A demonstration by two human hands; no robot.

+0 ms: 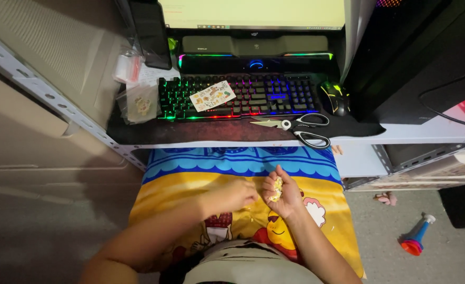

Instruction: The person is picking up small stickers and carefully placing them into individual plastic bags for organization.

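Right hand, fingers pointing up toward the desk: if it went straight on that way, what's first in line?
Likely the desk's front edge, then the scissors lying just behind it. The right hand holds a small crumpled yellowish piece above the patterned cloth; depth is unclear, so it may pass under the desk.
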